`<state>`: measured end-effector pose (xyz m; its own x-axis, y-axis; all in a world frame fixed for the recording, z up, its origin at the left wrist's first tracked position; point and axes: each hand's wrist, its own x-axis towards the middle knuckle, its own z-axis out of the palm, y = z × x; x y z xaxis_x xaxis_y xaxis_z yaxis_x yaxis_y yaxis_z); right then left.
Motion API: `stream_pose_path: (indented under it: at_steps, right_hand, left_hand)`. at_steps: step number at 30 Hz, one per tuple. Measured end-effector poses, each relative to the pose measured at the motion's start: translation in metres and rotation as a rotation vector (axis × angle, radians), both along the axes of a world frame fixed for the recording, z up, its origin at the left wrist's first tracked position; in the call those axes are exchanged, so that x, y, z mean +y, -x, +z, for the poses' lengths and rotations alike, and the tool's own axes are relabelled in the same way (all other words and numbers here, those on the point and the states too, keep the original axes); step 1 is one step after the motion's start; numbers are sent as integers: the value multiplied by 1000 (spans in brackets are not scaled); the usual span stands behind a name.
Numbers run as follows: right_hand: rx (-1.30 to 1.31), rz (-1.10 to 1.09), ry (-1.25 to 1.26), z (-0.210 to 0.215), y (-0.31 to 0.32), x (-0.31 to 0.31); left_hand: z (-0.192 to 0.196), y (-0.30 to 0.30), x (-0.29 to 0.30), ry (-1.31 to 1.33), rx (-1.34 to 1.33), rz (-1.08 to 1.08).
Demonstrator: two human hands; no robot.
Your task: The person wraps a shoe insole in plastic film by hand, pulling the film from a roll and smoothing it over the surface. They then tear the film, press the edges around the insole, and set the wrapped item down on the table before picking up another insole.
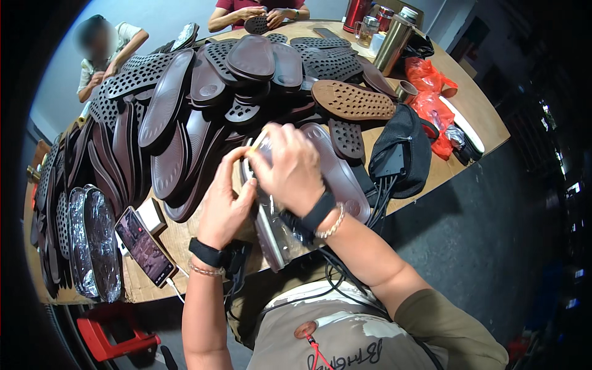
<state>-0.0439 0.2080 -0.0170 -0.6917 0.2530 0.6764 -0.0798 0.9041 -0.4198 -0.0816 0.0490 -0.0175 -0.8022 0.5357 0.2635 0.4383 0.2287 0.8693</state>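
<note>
Toward six o'clock from the left hand [227,200] and right hand [288,169], both pinched round its upper end, runs a long grey sole in clear plastic [266,234]

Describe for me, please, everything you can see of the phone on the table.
The phone is a slim, dark-edged rectangle with a glossy, lit screen showing an image too small to make out. It sits face up and slanting, its top toward the upper left, near the front edge of the wooden table. A white cable joins its lower end. Whether it leans on the white block is unclear.
</note>
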Motion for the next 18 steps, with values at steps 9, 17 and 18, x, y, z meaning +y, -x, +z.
stream_pose_path:
  at_steps: [9, 17, 18]
  right_hand:
    - [-268, 139, 396, 19, 21, 54]
    - [26, -87, 926, 13, 59, 155]
    - [56, -179, 998, 17, 55, 174]
  left_hand:
    - [-3, -2, 5, -20, 68, -56]
    - [-10, -1, -7, 62, 68, -5]
    - [-10, -1, -8, 76, 93, 1]
